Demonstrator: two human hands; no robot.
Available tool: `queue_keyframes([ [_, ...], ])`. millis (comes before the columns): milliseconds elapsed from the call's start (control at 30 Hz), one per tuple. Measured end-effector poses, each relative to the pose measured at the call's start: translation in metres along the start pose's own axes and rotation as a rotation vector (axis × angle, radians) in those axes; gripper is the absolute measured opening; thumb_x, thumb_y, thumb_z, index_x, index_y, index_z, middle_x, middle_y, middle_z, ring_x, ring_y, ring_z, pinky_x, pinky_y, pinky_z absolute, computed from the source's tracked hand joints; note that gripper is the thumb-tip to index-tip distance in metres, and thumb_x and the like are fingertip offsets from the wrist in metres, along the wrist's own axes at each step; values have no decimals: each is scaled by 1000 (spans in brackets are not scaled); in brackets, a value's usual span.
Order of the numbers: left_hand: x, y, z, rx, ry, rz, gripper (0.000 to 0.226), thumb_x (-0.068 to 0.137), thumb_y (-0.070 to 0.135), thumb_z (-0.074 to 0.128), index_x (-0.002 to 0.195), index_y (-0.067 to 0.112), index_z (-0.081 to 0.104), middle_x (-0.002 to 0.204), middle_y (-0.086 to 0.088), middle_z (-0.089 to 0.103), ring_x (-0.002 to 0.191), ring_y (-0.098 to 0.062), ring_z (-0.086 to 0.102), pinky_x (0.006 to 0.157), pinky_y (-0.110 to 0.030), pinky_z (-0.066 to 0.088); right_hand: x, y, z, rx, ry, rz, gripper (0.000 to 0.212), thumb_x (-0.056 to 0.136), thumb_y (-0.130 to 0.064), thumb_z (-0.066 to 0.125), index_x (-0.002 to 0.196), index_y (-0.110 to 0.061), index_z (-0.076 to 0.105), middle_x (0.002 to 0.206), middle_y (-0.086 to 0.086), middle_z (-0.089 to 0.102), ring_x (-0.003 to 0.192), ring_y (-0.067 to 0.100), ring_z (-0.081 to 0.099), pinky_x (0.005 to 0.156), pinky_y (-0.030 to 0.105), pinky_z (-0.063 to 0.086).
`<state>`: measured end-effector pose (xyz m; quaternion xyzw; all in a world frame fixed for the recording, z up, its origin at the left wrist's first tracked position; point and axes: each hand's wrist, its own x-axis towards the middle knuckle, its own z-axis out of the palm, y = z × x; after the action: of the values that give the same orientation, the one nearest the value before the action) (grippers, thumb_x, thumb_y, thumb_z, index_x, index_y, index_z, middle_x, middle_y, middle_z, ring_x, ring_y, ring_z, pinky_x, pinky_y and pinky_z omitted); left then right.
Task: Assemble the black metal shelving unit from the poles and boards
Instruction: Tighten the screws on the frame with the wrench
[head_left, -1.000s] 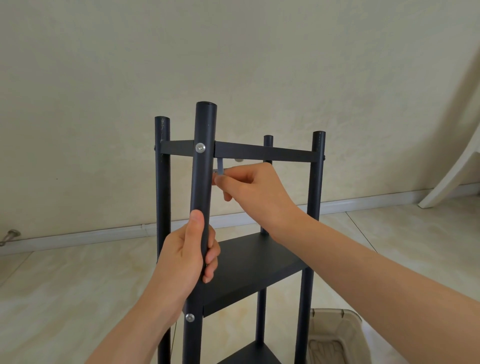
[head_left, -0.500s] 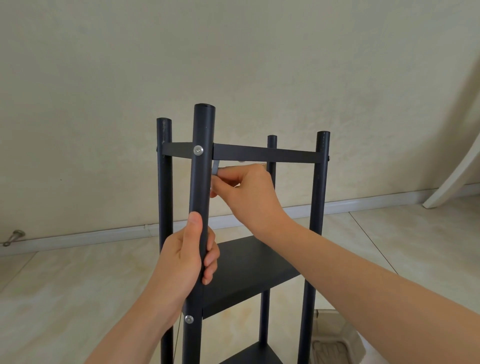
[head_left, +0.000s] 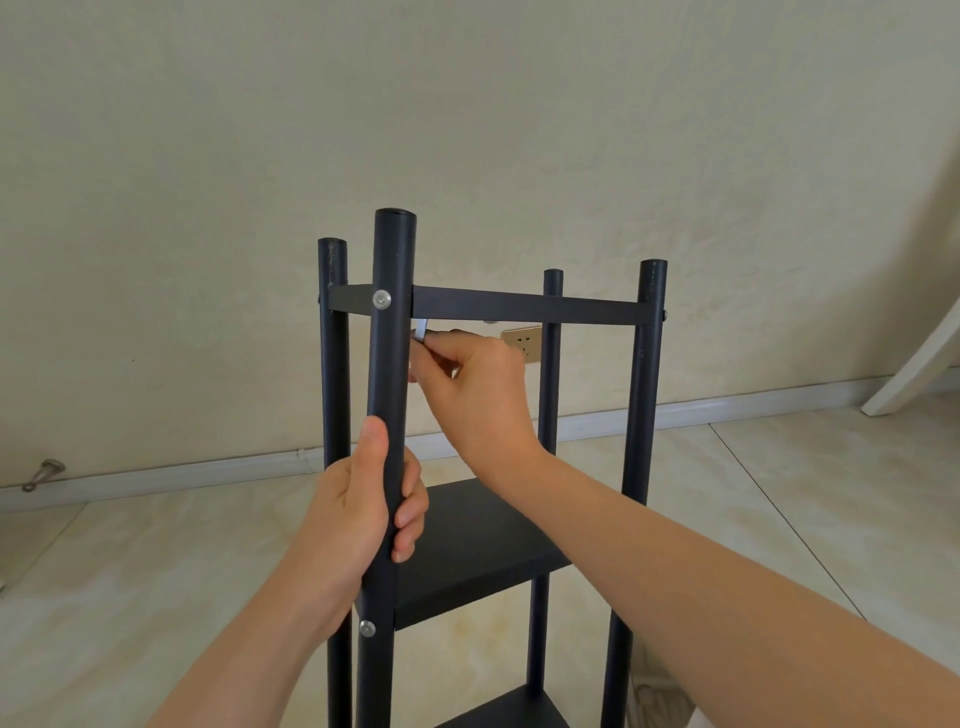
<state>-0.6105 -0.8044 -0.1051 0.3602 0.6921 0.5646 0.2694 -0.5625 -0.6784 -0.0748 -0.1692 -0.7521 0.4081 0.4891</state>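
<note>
The left hand (head_left: 358, 509) wraps the nearest black round metal pole (head_left: 390, 374) of the standing shelving unit (head_left: 644, 415). The right hand (head_left: 480, 400) pinches a small silver hex key (head_left: 420, 330) just under the black top board (head_left: 524, 307). The key could slip off its hidden bolt and drop.

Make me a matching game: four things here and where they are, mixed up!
1 left hand
2 right hand
3 round silver screw head
4 gold wall socket

A on the beige wall
B pinching a small silver tool under the top black board
C gripping the nearest black metal pole
D in that pole, beside the top board

Pairs: 1-C, 2-B, 3-D, 4-A
</note>
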Motion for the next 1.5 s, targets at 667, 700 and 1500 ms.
queue_keyframes([
  [667, 6, -4, -7, 0, 0, -23, 70, 73, 87, 25, 52, 24, 46, 52, -5, 43, 43, -15, 40, 47, -24, 43, 5, -18, -24, 24, -214, 231, 22, 92, -17, 62, 79, -7, 76, 63, 10, 65, 50, 14, 48, 57, 14, 41],
  [700, 6, -4, -8, -3, -2, -27, 70, 73, 87, 25, 52, 24, 46, 52, -4, 43, 43, -15, 40, 46, -25, 43, 5, -19, -23, 27, -222, 229, 21, 92, -17, 62, 81, -7, 77, 73, 17, 68, 55, 20, 51, 59, 15, 42],
  [1500, 2, -2, -10, -48, -60, -14, 79, 52, 104, 40, 54, 25, 47, 52, -2, 42, 42, -15, 39, 44, -22, 40, 0, 1, 12, 60, 22, -21, 32, 96, -11, 61, 67, 2, 69, 53, -21, 47, 56, -11, 53, 60, 6, 37],
])
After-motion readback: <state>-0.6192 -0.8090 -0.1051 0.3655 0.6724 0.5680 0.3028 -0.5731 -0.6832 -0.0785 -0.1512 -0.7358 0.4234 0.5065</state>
